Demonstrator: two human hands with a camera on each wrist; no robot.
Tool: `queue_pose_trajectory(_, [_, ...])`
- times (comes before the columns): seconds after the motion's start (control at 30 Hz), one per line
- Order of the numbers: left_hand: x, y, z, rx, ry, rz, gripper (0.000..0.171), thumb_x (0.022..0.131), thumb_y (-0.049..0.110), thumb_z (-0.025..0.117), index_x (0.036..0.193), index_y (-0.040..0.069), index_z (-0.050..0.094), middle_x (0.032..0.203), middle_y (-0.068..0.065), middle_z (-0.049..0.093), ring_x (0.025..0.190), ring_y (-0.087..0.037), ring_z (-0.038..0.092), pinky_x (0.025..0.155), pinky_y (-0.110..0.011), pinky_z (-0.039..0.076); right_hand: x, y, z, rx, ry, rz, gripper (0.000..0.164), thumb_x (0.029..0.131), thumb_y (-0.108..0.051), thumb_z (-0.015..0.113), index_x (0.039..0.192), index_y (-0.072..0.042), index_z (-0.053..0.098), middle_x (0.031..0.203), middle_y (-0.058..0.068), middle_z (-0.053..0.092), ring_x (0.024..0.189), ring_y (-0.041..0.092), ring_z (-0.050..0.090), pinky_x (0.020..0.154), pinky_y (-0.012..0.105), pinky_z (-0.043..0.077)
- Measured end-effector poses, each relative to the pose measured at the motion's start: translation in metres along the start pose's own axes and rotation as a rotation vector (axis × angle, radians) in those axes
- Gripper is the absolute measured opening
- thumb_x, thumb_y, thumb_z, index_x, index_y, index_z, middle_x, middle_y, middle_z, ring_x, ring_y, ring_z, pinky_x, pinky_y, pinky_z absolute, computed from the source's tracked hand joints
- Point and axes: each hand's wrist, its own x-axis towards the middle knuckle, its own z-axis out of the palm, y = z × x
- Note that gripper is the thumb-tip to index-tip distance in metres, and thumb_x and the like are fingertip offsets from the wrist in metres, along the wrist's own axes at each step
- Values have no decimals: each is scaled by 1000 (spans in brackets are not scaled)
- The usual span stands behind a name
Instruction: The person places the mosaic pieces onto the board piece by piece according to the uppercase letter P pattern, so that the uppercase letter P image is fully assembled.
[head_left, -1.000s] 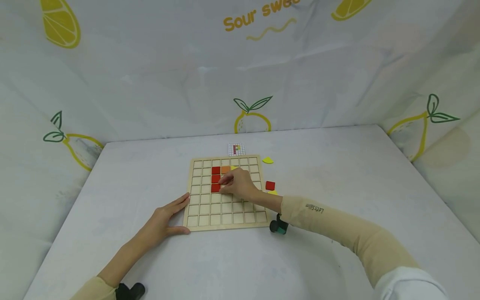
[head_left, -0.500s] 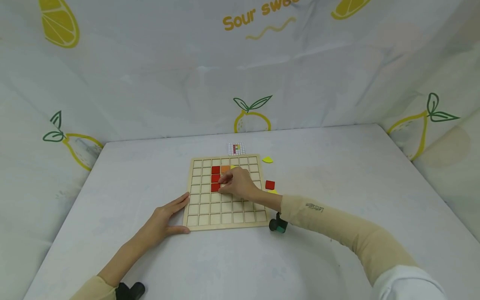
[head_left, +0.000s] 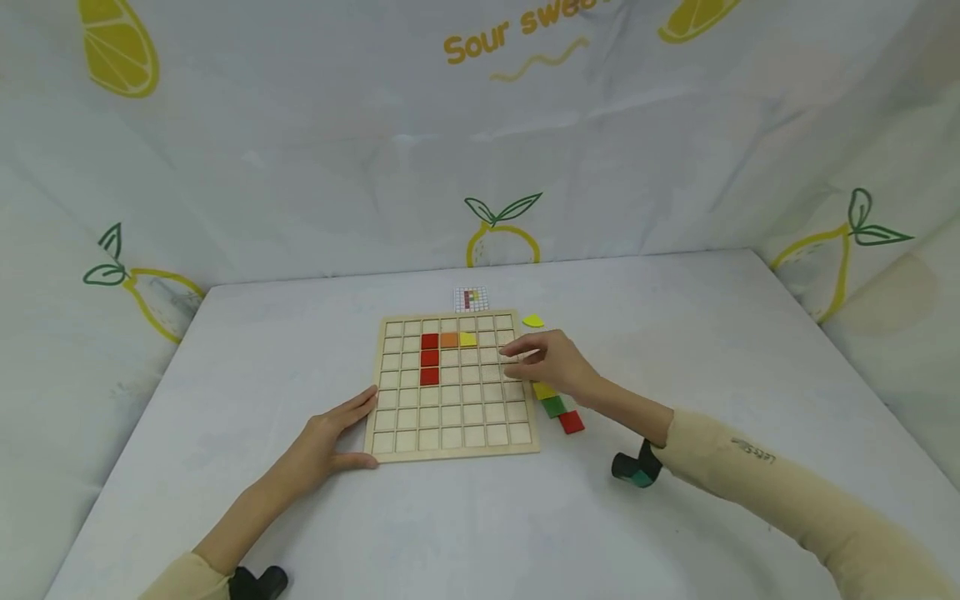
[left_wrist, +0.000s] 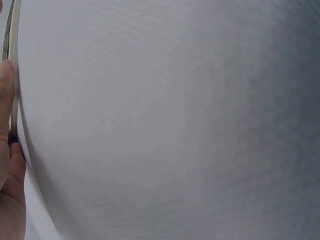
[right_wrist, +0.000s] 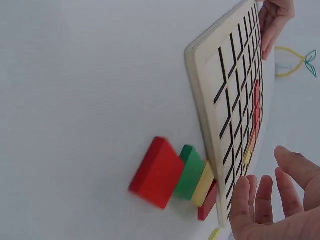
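Note:
A wooden grid board (head_left: 450, 437) lies flat on the white table. Three red square tiles (head_left: 430, 358) form a column in its cells, with an orange tile (head_left: 448, 339) and a yellow tile (head_left: 468, 339) beside the top one. My left hand (head_left: 326, 446) rests against the board's left edge, fingers and thumb extended. Over the right side hovers my right hand (head_left: 551, 362), thumb and fingers apart, holding nothing. Below it, along the board's right edge, lie loose yellow (head_left: 545, 391), green (head_left: 553, 407) and red (head_left: 572, 422) tiles. The right wrist view shows another red tile (right_wrist: 208, 201) there.
A small printed card (head_left: 471, 299) with a coloured grid pattern lies behind the board. A yellow rounded piece (head_left: 533, 321) sits off the board's far right corner. White cloth with lemon drawings (head_left: 502, 242) closes off the table's back and sides.
My right hand has moved right, away from the red column, and its fingers have spread. The yellow tile in the top row and the loose green and red tiles now show. My left hand stays put.

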Motion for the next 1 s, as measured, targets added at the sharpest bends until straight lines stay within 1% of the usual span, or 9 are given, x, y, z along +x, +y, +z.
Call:
queue_pose_trajectory(0.1, [-1, -1, 0, 2, -1, -4, 87, 66, 20, 85, 136, -11, 45, 147, -20, 39, 131, -39, 41, 101, -49, 41, -12, 11, -13, 29, 15, 58, 30, 87, -10, 71, 115, 0, 67, 116, 15, 65, 91, 22, 64, 80, 29, 57])
queue_pose_trajectory(0.23, [-2, -1, 1, -2, -5, -8, 86, 67, 23, 84, 136, -11, 45, 148, -20, 38, 131, -39, 41, 101, -49, 41, -25, 23, -27, 37, 50, 103, 31, 88, -12, 70, 118, -3, 66, 119, 14, 65, 97, 23, 63, 82, 27, 55])
queue_pose_trajectory(0.4, [-3, 1, 0, -5, -8, -16, 87, 68, 24, 84, 137, -10, 44, 148, -19, 38, 131, -39, 40, 102, -49, 40, -42, 33, -42, 50, 76, 84, 36, 89, -17, 70, 122, -2, 64, 122, 14, 63, 102, 24, 60, 83, 24, 52])
queue_pose_trajectory(0.57, [-2, 3, 0, -10, -3, -8, 86, 67, 23, 84, 136, -11, 45, 147, -20, 38, 131, -38, 40, 102, -49, 40, -55, 45, -49, 81, 98, 62, 40, 89, -19, 71, 123, 0, 63, 121, 16, 63, 100, 22, 60, 80, 19, 52])
queue_pose_trajectory(0.67, [-2, 3, 0, -6, -3, -10, 87, 68, 25, 84, 136, -11, 45, 147, -20, 38, 131, -38, 40, 102, -48, 40, -63, 51, -51, 103, 75, 59, 40, 88, -17, 72, 123, 0, 62, 121, 16, 64, 99, 20, 62, 81, 17, 52])
queue_pose_trajectory(0.77, [-2, 3, 1, -1, 0, -10, 86, 68, 26, 83, 136, -10, 45, 147, -19, 38, 131, -39, 41, 102, -48, 40, -69, 58, -51, 124, 27, 49, 42, 87, -15, 72, 123, 2, 60, 120, 17, 64, 101, 21, 63, 83, 18, 53])
queue_pose_trajectory(0.9, [-3, 2, 1, -12, 6, -5, 86, 68, 27, 82, 136, -10, 45, 148, -19, 38, 131, -39, 40, 102, -49, 40, -72, 66, -48, 144, -42, 24, 44, 86, -12, 73, 124, 4, 59, 119, 18, 64, 105, 26, 63, 83, 22, 55])
queue_pose_trajectory(1.0, [-3, 2, 1, -19, 8, 0, 85, 69, 28, 82, 136, -10, 45, 148, -19, 38, 131, -39, 40, 102, -49, 40, -72, 71, -45, 144, -72, -4, 43, 86, -9, 72, 124, 5, 58, 118, 20, 64, 107, 30, 63, 84, 23, 55])
